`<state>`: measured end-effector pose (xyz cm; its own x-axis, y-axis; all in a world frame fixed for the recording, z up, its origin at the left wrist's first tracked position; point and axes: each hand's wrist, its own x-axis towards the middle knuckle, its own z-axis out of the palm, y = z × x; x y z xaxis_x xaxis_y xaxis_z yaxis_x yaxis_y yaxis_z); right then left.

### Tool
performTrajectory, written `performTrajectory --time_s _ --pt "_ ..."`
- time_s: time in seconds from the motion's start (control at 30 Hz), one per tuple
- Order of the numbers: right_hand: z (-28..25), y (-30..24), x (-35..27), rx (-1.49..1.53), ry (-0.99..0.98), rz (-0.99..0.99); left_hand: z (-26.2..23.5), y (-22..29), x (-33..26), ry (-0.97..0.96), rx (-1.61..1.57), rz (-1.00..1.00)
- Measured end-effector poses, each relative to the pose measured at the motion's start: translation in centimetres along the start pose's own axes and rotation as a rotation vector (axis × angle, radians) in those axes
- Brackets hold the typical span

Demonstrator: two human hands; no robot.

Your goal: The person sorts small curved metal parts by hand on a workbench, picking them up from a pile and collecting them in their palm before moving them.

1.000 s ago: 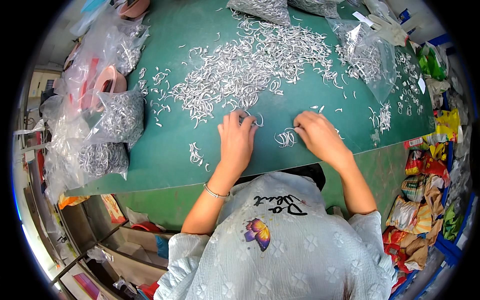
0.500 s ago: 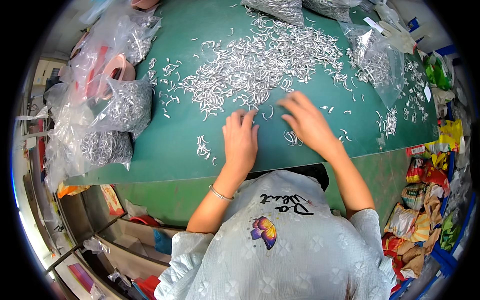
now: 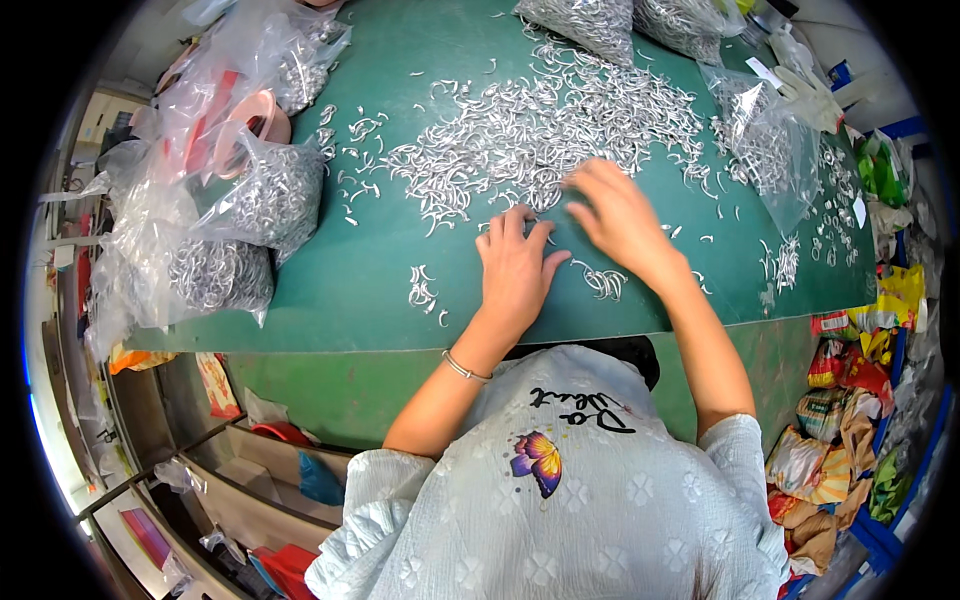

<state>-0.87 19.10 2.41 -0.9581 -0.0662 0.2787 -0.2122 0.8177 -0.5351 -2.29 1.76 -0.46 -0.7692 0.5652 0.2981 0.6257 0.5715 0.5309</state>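
Observation:
A wide heap of small curved silver metal pieces (image 3: 540,130) covers the middle of the green table (image 3: 370,290). At the heap's near edge, my left hand (image 3: 515,265) rests with bent fingers apart and the thumb held away from them. My right hand (image 3: 625,225) reaches to the heap's lower right edge, its fingertips at the pieces and its thumb apart. No piece shows in either hand, though the fingertips partly hide what lies beneath. Between my hands and the table's front edge is a small cluster of curved pieces (image 3: 603,283). Another small group (image 3: 422,288) is left of my left hand.
Clear bags of metal pieces (image 3: 265,205) stand at the left beside a pink basket (image 3: 262,112). Further filled bags (image 3: 590,25) are at the back, and an open one (image 3: 765,140) lies at the right. Loose ring-like pieces (image 3: 830,225) lie near the right edge.
My right hand has moved in onto the heap's edge. My left hand has shifted slightly right. The whole view has shifted a little, and the small near cluster shows more pieces.

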Motion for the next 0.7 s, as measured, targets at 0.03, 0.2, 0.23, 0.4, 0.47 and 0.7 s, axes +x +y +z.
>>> performTrajectory --time_s 0.03,0.2,0.23,0.4,0.47,0.7 --pt "1.0 0.1 0.5 0.029 0.075 -0.109 0.2 -0.5 -0.1 0.019 0.022 -0.032" --pt "0.6 1.2 -1.5 0.018 -0.119 -0.068 -1.0 -3.3 0.1 0.157 0.137 -0.169" --pt "-0.2 1.8 -2.2 0.030 -0.192 -0.037 -1.2 -3.5 0.2 0.195 0.163 -0.182" --pt "-1.5 0.7 -1.6 0.076 0.019 0.039 -1.1 -1.1 0.2 0.083 0.010 -0.133" --pt "-0.1 0.2 -0.5 0.005 0.058 -0.029 -0.5 -0.8 0.2 0.053 0.037 -0.117" --pt "-2.1 3.1 -1.5 0.177 0.035 0.170 -1.0 -2.3 0.0 0.115 0.134 -0.177"
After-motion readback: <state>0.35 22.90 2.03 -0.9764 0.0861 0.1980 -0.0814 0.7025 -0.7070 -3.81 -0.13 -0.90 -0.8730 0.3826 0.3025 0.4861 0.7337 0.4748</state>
